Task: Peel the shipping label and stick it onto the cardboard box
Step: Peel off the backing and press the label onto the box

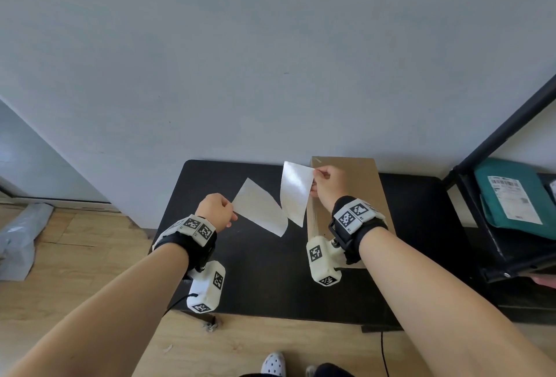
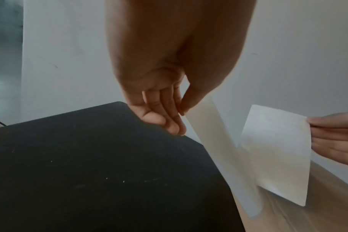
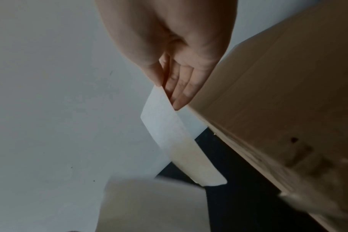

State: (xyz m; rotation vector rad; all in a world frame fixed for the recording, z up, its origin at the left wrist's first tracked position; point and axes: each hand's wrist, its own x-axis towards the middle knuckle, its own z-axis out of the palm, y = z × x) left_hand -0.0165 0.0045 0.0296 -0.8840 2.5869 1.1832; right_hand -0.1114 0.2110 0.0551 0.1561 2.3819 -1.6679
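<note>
Held in the air just left of the cardboard box (image 1: 358, 178), above the desk (image 1: 264, 271): the shipping label (image 1: 285, 220), half peeled and splayed into two white leaves forming a V. Pinched by a top corner between thumb and fingertips of the left hand (image 1: 215, 211), the matte leaf (image 1: 258, 211) farther from the box. Pinched the same way in the right hand (image 1: 326, 182), over the box's top face, the glossier leaf (image 1: 296, 193). Both hands clenched on paper, then, neither free.

Probably drawn apart like this to put tension on the one joined edge, low down and just off the box's left side, so that the sticker strips away cleanly. Gripped at the corners only, likely to keep fingers off the adhesive. Kept clear of the desk and the box, presumably so that nothing sticks too soon. Impossible to tell which leaf is the sticker and which the backing.

Long axis of the farther leaf slanting from the left hand down toward the box; that of the nearer leaf steep, close to upright, running from the right hand down to the joint. No printed face visible on either.

Box lying flat on the desk, unlabelled on its visible top.
</note>
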